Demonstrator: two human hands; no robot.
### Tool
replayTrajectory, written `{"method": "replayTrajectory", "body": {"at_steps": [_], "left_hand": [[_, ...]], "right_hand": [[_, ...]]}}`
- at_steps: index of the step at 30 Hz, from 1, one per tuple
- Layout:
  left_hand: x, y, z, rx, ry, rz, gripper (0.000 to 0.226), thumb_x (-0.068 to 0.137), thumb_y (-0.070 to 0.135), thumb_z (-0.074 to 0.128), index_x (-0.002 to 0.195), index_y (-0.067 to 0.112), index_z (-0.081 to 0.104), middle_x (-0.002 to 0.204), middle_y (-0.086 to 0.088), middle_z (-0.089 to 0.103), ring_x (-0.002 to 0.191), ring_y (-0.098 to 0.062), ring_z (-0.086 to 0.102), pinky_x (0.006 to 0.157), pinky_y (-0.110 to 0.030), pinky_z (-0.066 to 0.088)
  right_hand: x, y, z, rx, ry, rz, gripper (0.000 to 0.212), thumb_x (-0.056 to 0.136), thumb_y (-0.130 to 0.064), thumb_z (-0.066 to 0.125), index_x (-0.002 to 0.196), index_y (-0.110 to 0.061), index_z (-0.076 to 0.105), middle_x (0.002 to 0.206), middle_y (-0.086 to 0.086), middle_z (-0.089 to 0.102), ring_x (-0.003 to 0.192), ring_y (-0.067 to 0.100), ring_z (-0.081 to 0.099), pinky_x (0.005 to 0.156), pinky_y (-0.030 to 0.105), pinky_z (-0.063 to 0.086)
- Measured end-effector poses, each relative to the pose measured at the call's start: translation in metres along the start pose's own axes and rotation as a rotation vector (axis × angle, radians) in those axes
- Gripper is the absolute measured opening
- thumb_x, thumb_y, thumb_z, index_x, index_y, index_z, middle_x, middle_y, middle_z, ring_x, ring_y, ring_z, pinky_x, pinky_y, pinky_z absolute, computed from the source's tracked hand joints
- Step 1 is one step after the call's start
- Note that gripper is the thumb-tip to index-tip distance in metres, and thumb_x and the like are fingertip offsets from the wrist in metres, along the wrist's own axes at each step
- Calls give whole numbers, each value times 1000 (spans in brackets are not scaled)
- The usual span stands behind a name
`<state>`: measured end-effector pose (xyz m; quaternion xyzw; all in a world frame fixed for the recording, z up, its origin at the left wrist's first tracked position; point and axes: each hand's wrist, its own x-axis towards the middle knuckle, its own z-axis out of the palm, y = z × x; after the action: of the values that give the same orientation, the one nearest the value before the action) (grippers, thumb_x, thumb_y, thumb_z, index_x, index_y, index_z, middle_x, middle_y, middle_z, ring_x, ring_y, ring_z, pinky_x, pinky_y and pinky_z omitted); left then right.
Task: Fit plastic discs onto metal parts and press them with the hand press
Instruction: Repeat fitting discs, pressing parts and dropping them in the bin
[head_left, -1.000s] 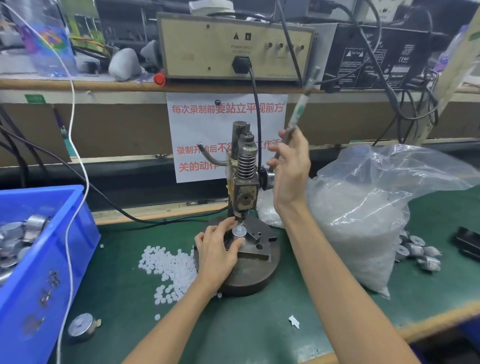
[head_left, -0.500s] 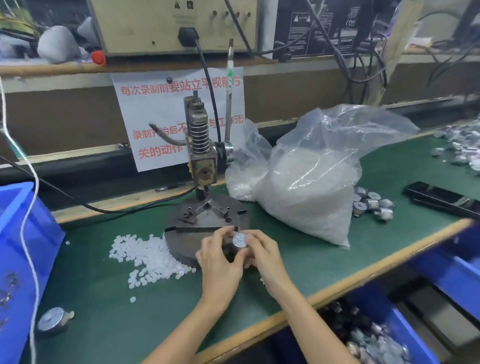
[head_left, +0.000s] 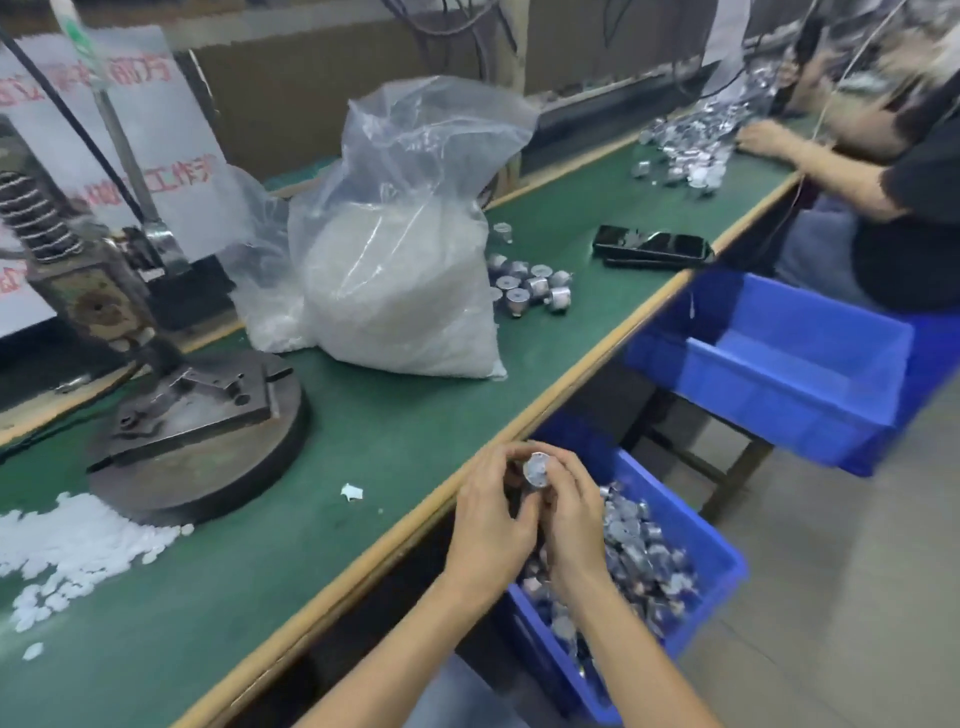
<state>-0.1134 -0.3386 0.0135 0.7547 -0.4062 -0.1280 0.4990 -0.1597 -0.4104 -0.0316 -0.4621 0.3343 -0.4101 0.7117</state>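
While the left hand and right hand pinch one metal part between curled fingers over the near-right blue bin, dropping it there seems intended.

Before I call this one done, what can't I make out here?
All head view.
1. Top face of the part: small, blurred, ringed by the left hand and right hand.
2. Top of the press: cut off by the left and top edges.
3. Near end of the bin: behind the forearms.
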Motion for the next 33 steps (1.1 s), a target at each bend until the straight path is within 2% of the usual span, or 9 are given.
{"method": "replayTrajectory", "body": {"at_steps": [3, 6, 8, 14, 17, 21, 24, 29, 33], "left_hand": [[-2, -4, 24, 21, -118, -64, 31, 80, -2, 62, 105, 15, 60, 93, 7, 64, 80, -2, 56, 71, -5, 38], [2, -7, 31, 25, -87, -91, 22, 81, -1, 63, 96, 15, 63, 79, 7, 60, 67, -3, 53, 64, -6, 38], [5, -7, 30, 20, -74, -97, 19, 81, 2, 64, 85, 20, 61, 70, 8, 57, 61, -3, 50, 61, -7, 38], [7, -7, 20, 43, -62, -89, 22, 81, 7, 65, 71, 22, 52, 62, 9, 53, 55, -3, 44, 57, -10, 37], [8, -5, 11, 35, -43, -72, 23, 81, 7, 65, 70, 21, 51, 60, 10, 51, 53, -3, 43, 55, -11, 37], [13, -1, -11, 9, 21, -54, 25, 80, 6, 64, 69, 24, 52, 56, 15, 50, 51, -1, 43, 55, -9, 37], [18, -2, -36, 19, 96, -60, 25, 78, 2, 63, 69, 24, 54, 57, 14, 49, 51, -2, 43, 55, -8, 36], [14, -3, -92, 76, 189, -40, 18, 82, 8, 63, 73, 22, 56, 61, 10, 50, 54, -3, 43, 55, -10, 34], [-3, -9, -153, 156, 309, -35, 23, 81, 4, 63, 73, 24, 55, 61, 10, 52, 54, -3, 46, 55, -10, 35]], "right_hand": [[10, 28, -46, -117, 192, 141, 25, 95, -3, 44, 89, -10, 67, 89, 10, 67, 72, 15, 60, 58, 24, 48], [27, 60, -91, -424, 318, 223, 18, 98, -13, 44, 99, -11, 62, 97, 7, 63, 82, 17, 56, 72, 28, 47], [40, 75, -114, -668, 308, 263, 19, 96, -13, 47, 109, -11, 61, 104, 11, 63, 90, 24, 58, 83, 35, 47], [53, 94, -135, -1021, 124, 216, 35, 92, -3, 48, 124, -11, 59, 123, 20, 48, 89, 27, 57, 86, 33, 49], [49, 86, -127, -961, 197, 230, 37, 89, 1, 46, 122, -11, 59, 127, 14, 40, 85, 30, 61, 77, 37, 53], [47, 51, -101, -846, 286, 50, 29, 90, 0, 45, 110, -12, 62, 121, 9, 50, 101, 24, 55, 89, 36, 43], [51, 11, -59, -710, 264, -145, 23, 92, -2, 46, 99, -19, 61, 105, 4, 59, 80, 15, 55, 76, 31, 43], [42, -37, 37, -515, -44, -358, 21, 91, 1, 51, 89, -16, 64, 69, -2, 58, 56, 10, 46, 57, 23, 37], [4, -39, 118, -441, -406, -388, 28, 90, 2, 53, 84, -23, 62, 72, -2, 62, 63, 19, 54, 59, 18, 40]]}}
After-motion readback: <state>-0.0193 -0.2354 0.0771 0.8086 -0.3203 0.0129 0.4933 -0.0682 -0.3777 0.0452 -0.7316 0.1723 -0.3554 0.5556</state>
